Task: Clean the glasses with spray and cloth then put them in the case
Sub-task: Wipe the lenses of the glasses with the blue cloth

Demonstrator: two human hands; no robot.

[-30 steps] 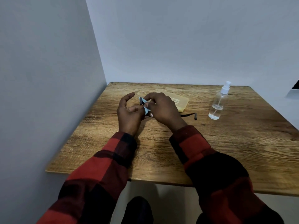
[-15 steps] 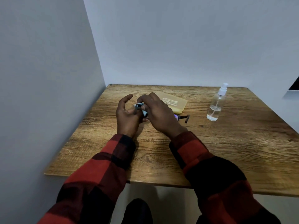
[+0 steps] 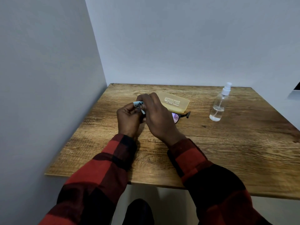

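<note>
The glasses point(image 3: 176, 117) had swung since half a second earlier: the one lens in view, with its violet glare, and the right temple now stuck out farther past the right hand, the temple tip ending just in front of the case. The left hand's index finger, raised and apart before, had curled down onto the cloth. The black frame was held above the table point(image 3: 227, 151) between both hands, most of it hidden behind them. The pale blue cloth point(image 3: 138, 103) was bunched at the frame's left end, where the left hand point(image 3: 128, 118) pinched it and a thin dark piece of the frame between thumb and curled fingers, while the right hand point(image 3: 156, 116) arched over the top with its fingertips closed on the same cloth-covered spot. The yellow case point(image 3: 176, 103) lay flat on the table just behind the hands, and the spray bottle point(image 3: 219, 106) stood upright well apart to the right. Both sleeves were red-and-black plaid.
</note>
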